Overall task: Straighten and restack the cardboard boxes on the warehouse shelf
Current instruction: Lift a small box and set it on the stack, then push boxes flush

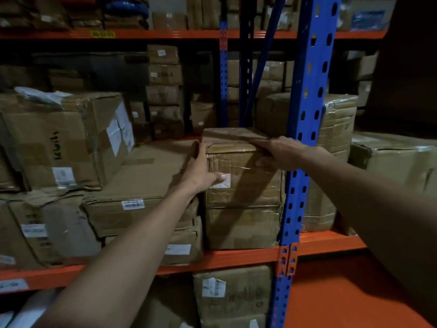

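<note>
A taped cardboard box (243,185) stands on top of another box (241,228) on the middle shelf, just left of the blue upright. My left hand (201,169) grips its left top corner, thumb across the front by a white label. My right hand (276,152) holds its right top edge, fingers over the top and thumb on the front face. A flat wide box (142,181) lies against its left side.
The blue upright post (305,138) rises right beside my right hand. The orange shelf beam (236,259) runs below. A big crumpled box (61,143) sits at left, wrapped boxes (335,138) at right, and several small stacked boxes (165,91) behind.
</note>
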The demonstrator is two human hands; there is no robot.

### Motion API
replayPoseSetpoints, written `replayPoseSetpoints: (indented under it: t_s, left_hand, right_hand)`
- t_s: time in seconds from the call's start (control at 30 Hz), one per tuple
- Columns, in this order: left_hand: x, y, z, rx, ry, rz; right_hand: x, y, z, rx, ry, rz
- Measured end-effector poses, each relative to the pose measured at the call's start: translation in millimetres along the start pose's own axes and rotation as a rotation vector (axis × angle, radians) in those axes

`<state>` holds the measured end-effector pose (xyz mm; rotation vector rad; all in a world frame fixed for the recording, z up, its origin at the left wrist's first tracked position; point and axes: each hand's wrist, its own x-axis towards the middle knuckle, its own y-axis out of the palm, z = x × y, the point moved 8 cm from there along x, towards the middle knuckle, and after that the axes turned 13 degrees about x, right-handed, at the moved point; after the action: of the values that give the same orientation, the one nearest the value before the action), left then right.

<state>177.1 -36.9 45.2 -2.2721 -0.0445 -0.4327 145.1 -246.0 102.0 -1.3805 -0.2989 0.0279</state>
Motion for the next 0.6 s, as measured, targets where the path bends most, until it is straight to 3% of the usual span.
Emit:
replayPoseSetpoints:
  t_s: [0.23, 0.27, 0.33, 0.4, 0.47, 0.6]
  left_hand:
    - [-9, -18, 2, 0.107, 0.115, 0.104]
    - [-12, -33, 6, 0.108, 0.112, 0.043]
    - [-25, -78, 16, 0.088, 0.069, -0.246]
    - [-49, -132, 38, 0.148, -0.031, -0.612]
    - [-69, -175, 73, 0.248, -0.257, -0.797]
    - [-87, -225, 144, 0.220, -0.609, -0.677]
  right_hand:
    - [24, -28, 28, -0.016, 0.030, 0.176]
    - [30, -36, 42, 0.003, -0.001, 0.153]
    - [46, -53, 82, 0.007, -0.123, 0.059]
    - [59, -64, 131, -0.057, -0.264, -0.047]
    - [66, -68, 188, -0.142, -0.416, -0.127]
    - [68, -59, 312, -0.347, -0.741, -0.240]
